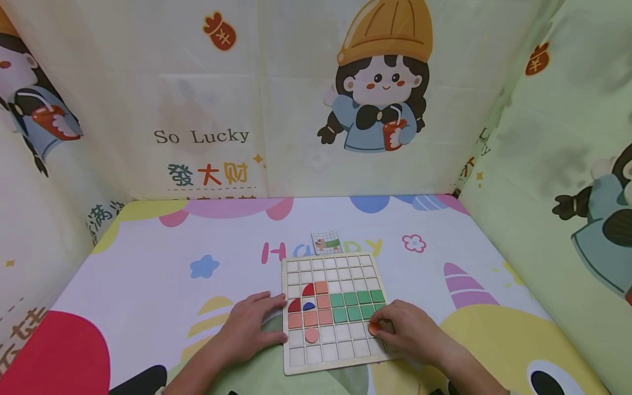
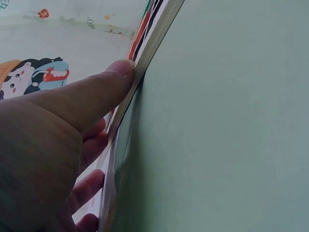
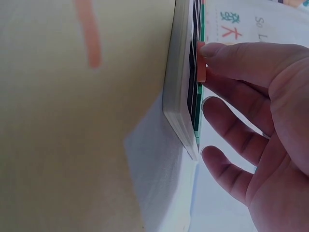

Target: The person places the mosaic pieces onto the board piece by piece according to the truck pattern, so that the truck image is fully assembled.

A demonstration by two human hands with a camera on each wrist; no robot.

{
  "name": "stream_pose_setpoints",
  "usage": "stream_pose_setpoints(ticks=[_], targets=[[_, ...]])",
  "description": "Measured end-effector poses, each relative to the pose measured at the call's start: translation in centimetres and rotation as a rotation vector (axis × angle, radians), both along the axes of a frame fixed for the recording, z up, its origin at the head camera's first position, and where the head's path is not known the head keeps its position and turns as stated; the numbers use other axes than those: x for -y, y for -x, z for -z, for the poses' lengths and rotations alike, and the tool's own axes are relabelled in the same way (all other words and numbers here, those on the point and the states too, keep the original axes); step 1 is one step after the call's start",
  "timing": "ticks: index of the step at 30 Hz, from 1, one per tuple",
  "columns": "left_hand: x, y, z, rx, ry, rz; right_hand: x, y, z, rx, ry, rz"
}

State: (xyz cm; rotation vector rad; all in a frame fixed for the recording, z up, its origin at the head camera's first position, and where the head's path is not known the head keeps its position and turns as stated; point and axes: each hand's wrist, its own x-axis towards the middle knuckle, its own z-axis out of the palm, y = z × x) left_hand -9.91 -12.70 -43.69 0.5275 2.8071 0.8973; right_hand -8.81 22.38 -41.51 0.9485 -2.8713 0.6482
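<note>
A square wooden grid board [image 1: 345, 348] lies in front of me with coloured pieces set in its cells. My left hand [image 1: 249, 326] touches its left edge with thumb and fingertips spread; the left wrist view shows the thumb [image 2: 104, 89] against the rim. Over the lower right cells, my right hand [image 1: 412, 332] pinches an orange piece [image 1: 373, 328], partly hidden by the fingers. Seen from the right wrist, that piece [image 3: 201, 63] stands close over the grid. Green squares [image 1: 354, 313] fill two rows on the right; salmon squares [image 1: 324, 317] and red quarter-rounds [image 1: 294, 305] sit on the left.
A small pattern card [image 1: 327, 242] with a gridded picture lies just beyond the board's far edge. The patterned tablecloth [image 1: 148, 285] spreads all around. A printed fabric wall [image 1: 286, 109] rises behind the table, with others at both sides.
</note>
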Motion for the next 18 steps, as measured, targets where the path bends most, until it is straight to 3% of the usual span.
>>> stream_pose_setpoints(ticks=[18], targets=[[0.02, -0.08, -0.28, 0.008, -0.004, 0.007, 0.17, 0.08, 0.0, -0.053, 0.009, -0.02]])
